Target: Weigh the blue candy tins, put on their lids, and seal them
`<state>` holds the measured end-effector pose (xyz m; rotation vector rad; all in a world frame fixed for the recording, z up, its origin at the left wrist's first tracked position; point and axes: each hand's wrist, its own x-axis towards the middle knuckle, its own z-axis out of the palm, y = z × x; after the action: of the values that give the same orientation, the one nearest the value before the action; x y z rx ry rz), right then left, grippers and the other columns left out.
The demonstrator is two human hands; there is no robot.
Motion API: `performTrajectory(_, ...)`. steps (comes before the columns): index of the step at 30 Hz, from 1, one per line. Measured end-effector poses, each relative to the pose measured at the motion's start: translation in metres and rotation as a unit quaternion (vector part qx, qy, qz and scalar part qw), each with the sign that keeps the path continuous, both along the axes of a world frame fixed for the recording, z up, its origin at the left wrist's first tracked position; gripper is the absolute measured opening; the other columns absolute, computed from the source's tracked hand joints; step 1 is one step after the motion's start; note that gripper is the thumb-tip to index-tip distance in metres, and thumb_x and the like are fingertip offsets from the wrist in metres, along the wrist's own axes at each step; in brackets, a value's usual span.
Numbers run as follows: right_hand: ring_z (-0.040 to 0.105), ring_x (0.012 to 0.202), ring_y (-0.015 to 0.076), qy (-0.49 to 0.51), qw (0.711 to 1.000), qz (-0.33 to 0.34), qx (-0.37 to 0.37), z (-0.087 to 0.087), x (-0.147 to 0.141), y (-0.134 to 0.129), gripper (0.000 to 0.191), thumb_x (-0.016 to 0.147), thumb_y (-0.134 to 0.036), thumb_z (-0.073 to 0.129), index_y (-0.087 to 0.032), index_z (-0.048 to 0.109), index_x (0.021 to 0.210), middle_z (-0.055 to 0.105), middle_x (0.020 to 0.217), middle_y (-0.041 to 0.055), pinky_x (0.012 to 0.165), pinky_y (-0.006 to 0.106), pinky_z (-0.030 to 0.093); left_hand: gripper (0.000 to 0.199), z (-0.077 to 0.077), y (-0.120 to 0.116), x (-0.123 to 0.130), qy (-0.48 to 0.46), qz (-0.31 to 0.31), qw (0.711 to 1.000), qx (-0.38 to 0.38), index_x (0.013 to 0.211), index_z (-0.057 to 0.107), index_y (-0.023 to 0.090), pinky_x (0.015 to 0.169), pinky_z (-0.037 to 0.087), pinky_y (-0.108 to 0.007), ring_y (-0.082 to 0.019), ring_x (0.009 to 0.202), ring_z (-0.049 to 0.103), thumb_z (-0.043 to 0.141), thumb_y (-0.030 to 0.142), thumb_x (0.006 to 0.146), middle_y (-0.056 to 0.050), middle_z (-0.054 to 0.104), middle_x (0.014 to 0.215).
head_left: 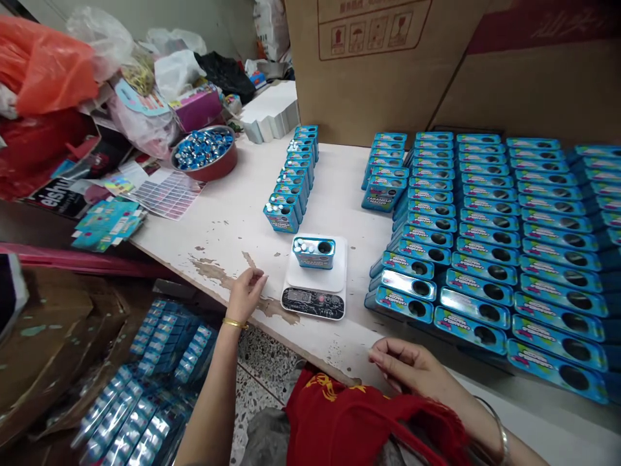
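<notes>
From the head camera: there's a small blue rectangular tin with printed lettering and a round dark hole in its top (315, 261), sitting upright on a flat white kitchen scale with a black marbled control panel (317, 283). A few white pellets (305, 246) lie on the tin's top, left of the hole. The scale's display is too blurry for me to read.

Left hand (246, 292), gold bracelet (235, 322) on the wrist, is just left of the scale near the table edge. Fingers are loosely bent, thumb a bit apart, nothing in them. Right hand (410, 366) is over the near edge, well apart from the tin, fingers curled in with the thumb up close to them; can't tell if the tips actually meet or pinch anything.

Behind the scale a single row of matching blue tins (283, 223) runs back along the worn white tabletop (334, 188), several with pellets on top too. Big block of blue tins in columns (482, 223) fills the right side. Back left there's a round red metal bowl (213, 171) heaped with shiny blue-and-silver pieces (204, 147), and a big brown cardboard box (369, 90) stands along the back.
</notes>
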<state>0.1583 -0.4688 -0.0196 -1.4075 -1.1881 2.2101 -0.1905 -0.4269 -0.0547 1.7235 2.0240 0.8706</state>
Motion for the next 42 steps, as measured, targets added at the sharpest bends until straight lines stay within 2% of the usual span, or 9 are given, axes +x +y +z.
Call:
performTrajectory(3, 0.028, 0.048, 0.0061, -0.002, 1.000, 0.006, 0.022, 0.007, -0.005, 0.002, 0.049, 0.071, -0.065, 0.065, -0.016, 0.058, 0.071, 0.038, 0.053, -0.0061, 0.045, 0.022, 0.020, 0.022, -0.006, -0.006, 0.000, -0.016, 0.006, 1.000, -0.010, 0.090, 0.060, 0.017, 0.071, 0.052, -0.029, -0.015, 0.075, 0.061, 0.052, 0.038, 0.085, -0.005, 0.066, 0.084)
performTrajectory(7, 0.033, 0.051, 0.0069, 0.006, 0.998, -0.007, 0.055, 0.024, -0.017, 0.012, 0.044, 0.074, -0.060, 0.066, -0.016, 0.060, 0.079, 0.042, 0.057, -0.0053, 0.047, 0.022, 0.024, 0.023, 0.003, -0.002, 0.006, -0.014, -0.005, 0.999, 0.028, 0.097, 0.060, 0.017, 0.074, 0.052, -0.030, -0.015, 0.079, 0.061, 0.053, 0.036, 0.086, -0.005, 0.066, 0.087)
performTrajectory(14, 0.045, 0.054, 0.0073, 0.103, 0.989, -0.109, 0.010, 0.046, -0.051, 0.047, 0.040, 0.074, -0.053, 0.068, -0.016, 0.060, 0.086, 0.056, 0.072, 0.0002, 0.046, 0.020, 0.031, 0.024, 0.049, 0.020, 0.031, -0.009, -0.092, 0.987, 0.132, 0.109, 0.057, 0.018, 0.068, 0.048, -0.025, -0.011, 0.077, 0.059, 0.055, 0.031, 0.089, -0.004, 0.064, 0.092)
performTrajectory(19, 0.052, 0.057, 0.0082, 0.112, 0.979, -0.148, 0.086, 0.051, -0.060, 0.075, 0.038, 0.074, -0.047, 0.070, -0.016, 0.061, 0.095, 0.062, 0.080, 0.0033, 0.051, 0.022, 0.042, 0.022, 0.074, 0.035, 0.040, 0.028, -0.174, 0.970, 0.167, 0.111, 0.057, 0.019, 0.067, 0.047, -0.025, -0.012, 0.080, 0.058, 0.053, 0.025, 0.091, -0.006, 0.062, 0.097)
performTrajectory(24, 0.060, 0.061, 0.0122, 0.034, 0.937, -0.195, 0.289, 0.057, -0.070, 0.101, 0.033, 0.084, -0.048, 0.059, -0.019, 0.062, 0.100, 0.069, 0.093, 0.0070, 0.052, 0.026, 0.048, 0.036, 0.068, 0.037, 0.046, 0.145, -0.188, 0.950, 0.203, 0.124, 0.054, 0.022, 0.091, 0.046, -0.040, -0.022, 0.109, 0.054, 0.056, 0.032, 0.089, -0.011, 0.058, 0.117)
performTrajectory(26, 0.066, 0.079, 0.0168, 0.002, 0.901, -0.209, 0.380, 0.054, -0.077, 0.110, 0.032, 0.087, -0.045, 0.057, -0.020, 0.065, 0.105, 0.071, 0.104, 0.0080, 0.071, 0.033, 0.055, 0.045, 0.062, 0.036, 0.050, 0.188, -0.189, 0.942, 0.203, 0.130, 0.049, 0.023, 0.098, 0.041, -0.045, -0.026, 0.122, 0.047, 0.056, 0.037, 0.089, -0.013, 0.052, 0.131)
performTrajectory(29, 0.062, 0.111, 0.0216, -0.015, 0.872, -0.188, 0.453, 0.043, -0.090, 0.120, 0.035, 0.088, -0.041, 0.056, -0.021, 0.065, 0.115, 0.068, 0.118, 0.0084, 0.100, 0.041, 0.046, 0.053, 0.056, 0.035, 0.056, 0.231, -0.185, 0.934, 0.201, 0.137, 0.042, 0.022, 0.104, 0.034, -0.048, -0.029, 0.135, 0.035, 0.054, 0.042, 0.089, -0.015, 0.042, 0.143)
performTrajectory(34, 0.056, 0.122, 0.0221, 0.013, 0.897, -0.149, 0.416, 0.024, -0.100, 0.122, 0.051, 0.088, -0.039, 0.057, -0.019, 0.052, 0.135, 0.061, 0.130, 0.0112, 0.107, 0.042, 0.041, 0.050, 0.053, 0.039, 0.069, 0.265, -0.175, 0.924, 0.213, 0.134, 0.045, 0.022, 0.110, 0.026, -0.051, -0.030, 0.141, 0.027, 0.054, 0.041, 0.089, -0.014, 0.039, 0.147)
performTrajectory(42, 0.046, 0.132, 0.0198, 0.047, 0.915, -0.199, 0.349, 0.022, -0.107, 0.123, 0.057, 0.091, -0.049, 0.047, -0.024, 0.041, 0.143, 0.049, 0.143, 0.0080, 0.115, 0.042, 0.030, 0.042, 0.049, 0.049, 0.103, 0.248, -0.210, 0.922, 0.212, 0.134, 0.046, 0.021, 0.116, 0.016, -0.050, -0.025, 0.145, 0.018, 0.046, 0.031, 0.093, -0.010, 0.037, 0.150)
